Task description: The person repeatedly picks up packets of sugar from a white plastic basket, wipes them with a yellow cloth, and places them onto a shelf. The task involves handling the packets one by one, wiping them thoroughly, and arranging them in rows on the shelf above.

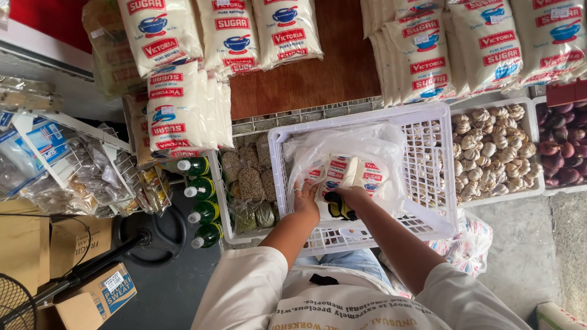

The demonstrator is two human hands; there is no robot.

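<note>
A white plastic basket (437,125) sits in front of me, holding a clear plastic bag (348,143) with several small white packets (345,171) marked in red and blue. My left hand (306,198) rests flat on the left packet inside the bag. My right hand (350,197) is beside it, fingers closed on a small black and yellow object (337,208) at the bag's near edge.
Stacked white sugar bags (174,91) lie on a wooden shelf (324,73). A crate of garlic bulbs (489,153) and one of red onions (559,150) stand right. Green bottles (202,201) and packets of seeds (251,186) fill a crate left. Cardboard boxes (92,293) lie on the floor.
</note>
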